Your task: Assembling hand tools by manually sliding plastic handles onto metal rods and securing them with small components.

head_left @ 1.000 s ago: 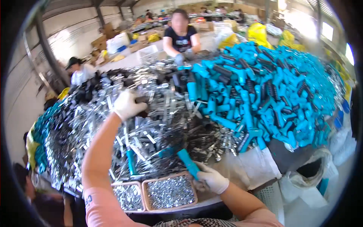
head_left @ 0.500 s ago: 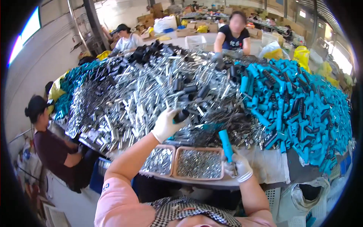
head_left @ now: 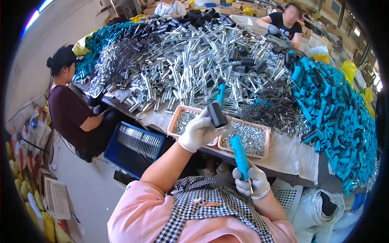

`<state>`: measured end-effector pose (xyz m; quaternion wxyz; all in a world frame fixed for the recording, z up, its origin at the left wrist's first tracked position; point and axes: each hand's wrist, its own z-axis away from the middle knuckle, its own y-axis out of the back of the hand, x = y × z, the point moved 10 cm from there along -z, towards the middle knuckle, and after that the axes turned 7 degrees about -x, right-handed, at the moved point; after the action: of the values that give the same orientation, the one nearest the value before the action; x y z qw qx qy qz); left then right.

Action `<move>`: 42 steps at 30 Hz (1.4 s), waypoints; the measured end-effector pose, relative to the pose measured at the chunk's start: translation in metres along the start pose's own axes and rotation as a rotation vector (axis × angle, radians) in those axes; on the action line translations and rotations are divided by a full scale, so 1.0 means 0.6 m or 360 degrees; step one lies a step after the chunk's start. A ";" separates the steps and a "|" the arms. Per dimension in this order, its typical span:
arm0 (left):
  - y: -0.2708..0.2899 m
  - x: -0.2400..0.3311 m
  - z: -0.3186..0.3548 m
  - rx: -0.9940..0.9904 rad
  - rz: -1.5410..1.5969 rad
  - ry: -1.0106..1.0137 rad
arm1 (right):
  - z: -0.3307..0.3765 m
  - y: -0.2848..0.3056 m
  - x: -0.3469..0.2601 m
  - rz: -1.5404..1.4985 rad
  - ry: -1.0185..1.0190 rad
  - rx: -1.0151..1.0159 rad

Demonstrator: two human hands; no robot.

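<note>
I'd steady both: left hand (head_left: 199, 132) grips a black tube (head_left: 217, 115), eleven o'clock from the turquoise, seemingly metal-tipped handle (head_left: 240, 156) the right hand (head_left: 256, 182) holds.

Pretty thin gap between the left hand (head_left: 198, 133) and the held teal handle (head_left: 241, 160), tbh. Open room over the pale cloth (head_left: 296, 158) right of the trays (head_left: 267, 141); straight ahead, the metal tube heap (head_left: 198, 60) blocks you, teal pile (head_left: 336, 117) far right.

Pink shirt (head_left: 139, 204) (short-sleeved) — black-and-white checked apron (head_left: 229, 202) — white-gloved hands (head_left: 196, 135).
</note>
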<state>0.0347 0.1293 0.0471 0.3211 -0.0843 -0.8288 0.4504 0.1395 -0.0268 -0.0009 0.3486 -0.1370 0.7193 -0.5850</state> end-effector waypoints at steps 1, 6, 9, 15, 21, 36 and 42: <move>-0.001 -0.001 0.008 -0.0015 0.0158 0.0009 | -0.003 -0.008 0.009 -0.0006 -0.0020 -0.0034; 0.008 -0.021 0.046 0.0022 0.0608 0.0054 | -0.019 -0.024 0.042 0.0047 -0.0076 0.0008; 0.002 -0.030 0.048 0.0039 0.0987 0.0102 | -0.025 -0.028 0.054 0.0086 -0.0136 0.0067; -0.001 -0.022 0.046 0.0014 0.0847 0.0076 | -0.027 -0.031 0.054 0.0137 -0.0150 0.0100; -0.011 -0.014 0.038 0.0153 0.0221 0.0054 | -0.020 -0.031 0.046 0.0215 -0.0093 0.0188; 0.053 0.032 0.070 0.0475 -0.1054 0.0160 | -0.014 0.001 0.052 0.0071 -0.0164 0.0134; -0.005 -0.017 0.074 0.0207 -0.1583 0.0368 | -0.037 0.006 0.047 0.0088 -0.0091 0.0231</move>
<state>0.0163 0.0926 0.0277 0.5907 0.2910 -0.6979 0.2815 0.1052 -0.0264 -0.0126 0.3940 -0.1081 0.6683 -0.6216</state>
